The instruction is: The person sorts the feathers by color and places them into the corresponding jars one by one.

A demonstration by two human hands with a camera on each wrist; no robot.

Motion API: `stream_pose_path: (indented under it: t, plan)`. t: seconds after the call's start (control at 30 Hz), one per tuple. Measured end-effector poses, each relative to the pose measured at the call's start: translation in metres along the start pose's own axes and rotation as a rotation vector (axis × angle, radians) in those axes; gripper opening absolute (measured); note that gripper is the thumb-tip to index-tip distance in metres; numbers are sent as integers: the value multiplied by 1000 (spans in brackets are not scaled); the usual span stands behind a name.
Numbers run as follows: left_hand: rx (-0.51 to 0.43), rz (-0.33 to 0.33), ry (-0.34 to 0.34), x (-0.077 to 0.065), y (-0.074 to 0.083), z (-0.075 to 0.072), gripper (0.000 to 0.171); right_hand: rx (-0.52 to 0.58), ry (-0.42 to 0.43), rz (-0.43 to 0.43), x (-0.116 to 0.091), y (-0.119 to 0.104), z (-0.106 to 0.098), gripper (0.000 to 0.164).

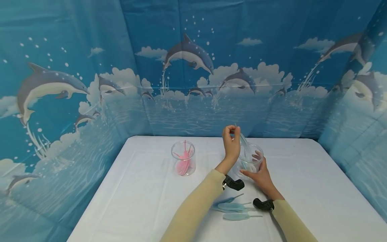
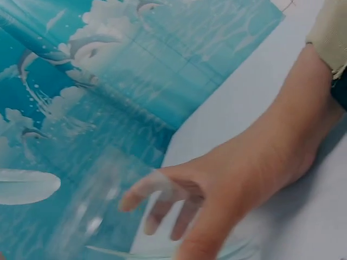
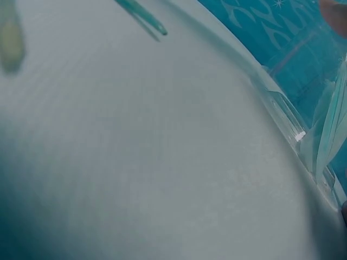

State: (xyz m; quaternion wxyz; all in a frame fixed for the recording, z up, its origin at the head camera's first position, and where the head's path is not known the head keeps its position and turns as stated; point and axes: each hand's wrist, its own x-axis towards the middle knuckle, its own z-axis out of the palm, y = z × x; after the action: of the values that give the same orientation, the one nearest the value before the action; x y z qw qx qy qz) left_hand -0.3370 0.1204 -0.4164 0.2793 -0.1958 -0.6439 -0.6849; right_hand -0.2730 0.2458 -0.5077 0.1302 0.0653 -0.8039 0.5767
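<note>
On the right of the table stands a clear glass cup (image 1: pixel 250 164) with pale teal feathers in it. My right hand (image 1: pixel 261 174) grips it from the side; the left wrist view shows this hand (image 2: pixel 209 200) spread round the cup. Above the rim, my left hand (image 1: pixel 232 143) pinches a pale teal feather (image 1: pixel 244 143) by its thin end, the vane hanging down toward the cup. The feather vane (image 2: pixel 27 187) shows at the left wrist view's edge. In the right wrist view, feathers (image 3: pixel 328 122) lean inside the cup at the right edge.
Several blue-teal feathers (image 1: pixel 234 206) lie on the white tablecloth (image 1: pixel 145 201) in front, between my forearms. A second clear cup (image 1: pixel 183 151) holding pink feathers (image 1: pixel 184 164) stands to the left. A dolphin-print curtain (image 1: pixel 181 111) hangs behind the table.
</note>
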Motion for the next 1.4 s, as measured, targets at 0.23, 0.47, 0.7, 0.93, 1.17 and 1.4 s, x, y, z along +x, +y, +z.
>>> stream_pose_path:
  t: [0.23, 0.47, 0.7, 0.93, 1.17, 1.4]
  plan:
    - [46, -71, -50, -30, -23, 0, 16, 24, -1, -19, -1, 5, 3, 99]
    - [159, -42, 22, -53, -19, -26, 21, 15, 7, 2, 6, 34, 6, 105]
    - [481, -57, -328, -82, -14, -65, 19, 6, 4, -32, 8, 35, 4, 103]
    - [910, -122, -723, -115, -7, -91, 33, 20, -19, -47, 3, 20, 1, 101]
    - [1138, -83, -850, -127, 1, -86, 36, -17, 11, -29, 8, 38, -1, 104]
    - [1202, -15, -863, -134, -1, -73, 34, 5, 18, -28, 9, 41, -1, 104]
